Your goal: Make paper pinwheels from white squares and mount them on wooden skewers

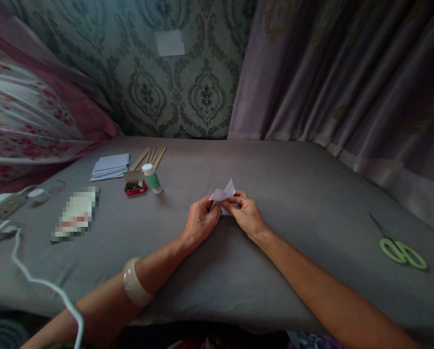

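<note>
A small piece of white folded paper [222,193] is held up between my two hands at the middle of the table, with pointed corners sticking up above the fingers. My left hand [201,219] pinches its left side, thumb toward the centre. From the other side my right hand [246,215] grips the paper with thumb and fingers near its middle. The fingertips of both hands almost meet, and they cover the paper's lower part.
On the left lie a stack of white paper [110,166], wooden sticks [158,157], an open red box [135,187] and a green-white glue bottle [152,179]. A power strip [2,207] with a white cable [38,280] is farther left. Green-handled scissors [398,249] lie right.
</note>
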`<state>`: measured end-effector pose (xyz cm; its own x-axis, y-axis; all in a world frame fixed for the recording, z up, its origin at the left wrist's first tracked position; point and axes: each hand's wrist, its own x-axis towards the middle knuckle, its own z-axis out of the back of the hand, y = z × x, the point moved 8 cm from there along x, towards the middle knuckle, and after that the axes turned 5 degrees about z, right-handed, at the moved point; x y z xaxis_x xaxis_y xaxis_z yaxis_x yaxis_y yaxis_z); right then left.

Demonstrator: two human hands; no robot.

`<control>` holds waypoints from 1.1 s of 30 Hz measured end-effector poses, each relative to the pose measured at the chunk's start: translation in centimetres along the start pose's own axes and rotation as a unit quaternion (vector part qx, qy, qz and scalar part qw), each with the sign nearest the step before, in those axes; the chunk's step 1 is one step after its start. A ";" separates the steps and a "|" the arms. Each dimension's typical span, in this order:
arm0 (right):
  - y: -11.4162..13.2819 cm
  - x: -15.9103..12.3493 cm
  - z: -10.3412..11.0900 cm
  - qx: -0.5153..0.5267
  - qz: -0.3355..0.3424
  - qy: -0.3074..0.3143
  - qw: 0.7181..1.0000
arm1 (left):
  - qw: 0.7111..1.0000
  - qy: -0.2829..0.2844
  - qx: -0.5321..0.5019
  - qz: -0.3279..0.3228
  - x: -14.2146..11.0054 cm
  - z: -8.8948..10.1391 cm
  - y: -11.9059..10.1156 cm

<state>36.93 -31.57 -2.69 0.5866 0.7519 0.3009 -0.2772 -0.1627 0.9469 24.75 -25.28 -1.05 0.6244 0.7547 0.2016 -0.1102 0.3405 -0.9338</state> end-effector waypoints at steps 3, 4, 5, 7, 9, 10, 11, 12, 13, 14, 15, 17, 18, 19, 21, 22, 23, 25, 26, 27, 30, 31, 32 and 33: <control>-0.1 0.0 0.0 0.004 -0.004 -0.004 1.000 | 1.000 -0.001 0.006 -0.005 0.0 0.0 -0.2; -0.1 0.0 0.0 0.003 -0.005 -0.004 1.000 | 1.000 -0.001 0.009 -0.006 0.0 0.0 -0.2; -0.1 0.0 0.0 0.001 -0.006 -0.004 1.000 | 1.000 -0.001 0.012 -0.008 0.0 0.0 -0.3; 0.0 -0.1 -0.1 -0.005 -0.007 0.000 1.000 | 1.000 -0.002 0.020 -0.011 0.0 0.0 -0.2; -0.1 -0.1 -0.1 -0.013 -0.010 0.004 1.000 | 1.000 -0.001 0.025 -0.014 0.0 0.0 -0.1; -0.1 -0.1 -0.1 -0.015 -0.011 0.005 1.000 | 1.000 -0.001 0.026 -0.014 0.0 0.0 0.0; -0.1 -0.1 -0.1 -0.016 -0.012 0.004 1.000 | 1.000 -0.001 0.026 -0.013 0.1 0.0 0.1; -0.1 -0.1 -0.1 -0.015 -0.012 0.003 1.000 | 1.000 0.001 0.025 -0.011 0.1 0.0 0.1; -0.1 -0.1 -0.1 -0.012 -0.011 0.001 1.000 | 1.000 0.001 0.023 -0.010 0.1 0.0 0.1; -0.1 -0.1 -0.1 -0.008 -0.011 -0.001 1.000 | 1.000 0.001 0.021 -0.008 0.1 0.0 0.1; -0.1 -0.1 -0.1 -0.004 -0.010 -0.002 1.000 | 1.000 0.001 0.019 -0.006 0.1 0.0 0.1; -0.1 -0.1 -0.1 0.000 -0.009 -0.004 1.000 | 1.000 0.002 0.014 -0.002 0.1 -0.1 0.0; 0.0 -0.1 -0.1 0.000 -0.009 -0.005 1.000 | 1.000 0.003 0.009 0.000 0.1 -0.1 0.1; 0.0 -0.1 -0.1 0.000 -0.009 -0.006 1.000 | 1.000 0.003 0.004 0.001 0.2 -0.1 0.1; 0.1 -0.1 0.0 0.002 -0.012 -0.008 1.000 | 1.000 0.002 -0.012 0.002 0.2 -0.1 0.3; 0.1 -0.1 0.0 0.004 -0.014 -0.008 1.000 | 1.000 0.005 -0.021 0.003 0.3 -0.1 0.4; 0.2 -0.1 0.0 0.005 -0.015 -0.006 1.000 | 0.999 0.009 -0.031 0.007 0.3 -0.1 0.5; 0.3 -0.1 -0.1 0.005 -0.016 0.001 1.000 | 0.998 0.023 -0.057 0.018 0.4 -0.2 0.6; 0.4 -0.1 -0.1 0.005 -0.014 0.007 1.000 | 0.997 0.031 -0.072 0.025 0.4 -0.3 0.6; 0.4 -0.1 -0.2 0.008 -0.012 0.012 1.000 | 0.995 0.039 -0.088 0.031 0.4 -0.4 0.6; 0.2 -0.2 -0.3 0.038 -0.032 0.025 0.998 | 0.989 0.047 -0.132 0.043 0.5 -0.4 0.3; 0.0 -0.2 -0.4 0.050 -0.046 0.030 0.997 | 0.988 0.046 -0.141 0.047 0.6 -0.3 0.2; -0.2 -0.3 -0.5 0.061 -0.061 0.033 0.996 | 0.987 0.046 -0.147 0.052 0.6 -0.3 0.1; -0.4 -0.4 -0.5 0.068 -0.071 0.034 0.995 | 0.986 0.045 -0.151 0.057 0.6 -0.3 0.1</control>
<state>36.43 -31.45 -3.21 0.5577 0.8145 0.1600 -0.0869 -0.1344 0.9871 25.30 -24.94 -1.13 0.6895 0.7204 0.0750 0.0429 0.0628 -0.9971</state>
